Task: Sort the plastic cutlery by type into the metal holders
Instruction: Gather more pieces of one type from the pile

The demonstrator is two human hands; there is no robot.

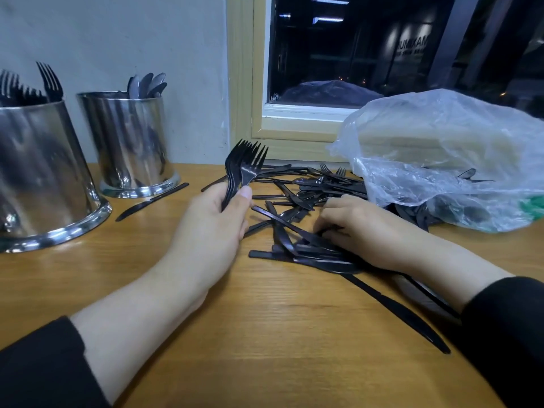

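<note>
The left grip point(217, 219) is clenched around a bunch of black plastic forks point(245, 163), thumb pressed on the stacked handles, tines fanned upward and away from the person. The right grip point(350, 222) lies knuckles-up on the loose cutlery pile point(297, 201), its fingers curled down among black knives; whether they pinch any piece I cannot tell, since the fingertips are hidden.

The move ahead, as I judge it, turns on the fork bunch: its long axis runs up and slightly rightward from the left grip, while the fork holder point(44, 172), a steel cup bristling with tines, stands to that grip's left, near the desk's point(265, 334) left edge. The left grip is clearly the nearer of the two. Just behind and right of that holder stands the knife holder point(132, 142), with a stray knife point(151, 201) lying at its foot, between it and the left grip.

Right of the right grip, a crumpled clear plastic bag point(450, 160) covers more cutlery. Beyond the pile, a dark window point(382, 48) shows mirrored lettering, too blurred to read reliably.
</note>
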